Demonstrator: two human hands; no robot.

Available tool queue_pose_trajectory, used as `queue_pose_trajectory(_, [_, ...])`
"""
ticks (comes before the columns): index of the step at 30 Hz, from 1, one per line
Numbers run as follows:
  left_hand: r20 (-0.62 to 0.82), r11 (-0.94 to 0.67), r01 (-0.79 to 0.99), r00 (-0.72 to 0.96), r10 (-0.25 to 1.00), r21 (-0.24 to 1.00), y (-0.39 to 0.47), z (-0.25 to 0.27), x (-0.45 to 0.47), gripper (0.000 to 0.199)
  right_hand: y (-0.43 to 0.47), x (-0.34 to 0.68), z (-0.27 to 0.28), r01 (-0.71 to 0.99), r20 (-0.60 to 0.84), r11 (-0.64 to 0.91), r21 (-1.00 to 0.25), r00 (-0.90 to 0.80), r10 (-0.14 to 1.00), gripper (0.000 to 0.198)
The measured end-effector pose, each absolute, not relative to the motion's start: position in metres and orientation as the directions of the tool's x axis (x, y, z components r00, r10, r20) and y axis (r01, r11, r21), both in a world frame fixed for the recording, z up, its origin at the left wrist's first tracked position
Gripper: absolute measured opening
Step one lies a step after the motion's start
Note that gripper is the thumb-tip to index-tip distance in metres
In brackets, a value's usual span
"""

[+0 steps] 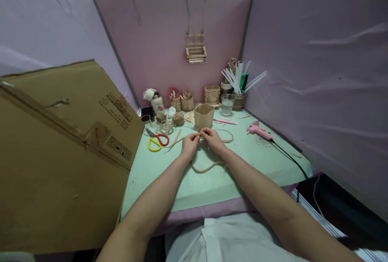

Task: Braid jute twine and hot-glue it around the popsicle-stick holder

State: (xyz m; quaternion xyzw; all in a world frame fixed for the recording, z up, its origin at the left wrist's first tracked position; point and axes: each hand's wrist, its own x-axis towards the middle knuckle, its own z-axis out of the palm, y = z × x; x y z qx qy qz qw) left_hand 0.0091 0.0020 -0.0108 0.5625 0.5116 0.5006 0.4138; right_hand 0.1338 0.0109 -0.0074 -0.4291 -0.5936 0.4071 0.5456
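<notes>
My left hand and my right hand meet over the middle of the table, fingertips pinched close together on twine. A braided length of the twine loops down onto the cloth below my hands, and another loop lies to the right of my right hand. Loose strands trail out left of my left hand. Just behind my fingers stands a cup made of wooden sticks. Scissors with one red and one yellow handle lie to the left, beside a flat wooden stick.
A pink glue gun with a black cord lies at right. Behind are twine balls, a plastic cup of water, a pink pen and a pot of white glue sticks. A large cardboard sheet leans along the left edge.
</notes>
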Motion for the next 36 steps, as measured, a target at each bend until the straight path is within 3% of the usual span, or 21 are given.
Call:
queue_pose_trajectory(8, [0.134, -0.13, 0.16, -0.009, 0.991, 0.978, 0.0016, -0.0115, 0.0138, 0.019, 0.0099, 0.1346, -0.0069, -0.123, 0.129, 0.12, -0.985, -0.069, 0.989, 0.033])
queue_pose_trajectory(14, [0.154, -0.157, 0.202, 0.034, 0.988, 0.967, -0.0014, -0.017, 0.0112, 0.018, 0.0101, 0.1367, -0.0085, -0.18, 0.056, 0.035, -0.983, -0.113, 0.992, 0.034])
queue_pose_trajectory(25, [0.235, -0.247, 0.363, 0.079, 0.969, 0.898, -0.004, -0.0123, 0.0082, 0.021, 0.0083, 0.1381, -0.0029, -0.175, 0.06, 0.05, -0.983, -0.056, 0.997, 0.026])
queue_pose_trajectory(36, [0.247, -0.233, 0.272, -0.018, 0.969, 0.934, -0.0021, -0.0124, 0.01, 0.012, 0.0146, 0.1376, -0.0078, -0.071, 0.149, 0.151, -0.986, 0.028, 0.988, 0.021])
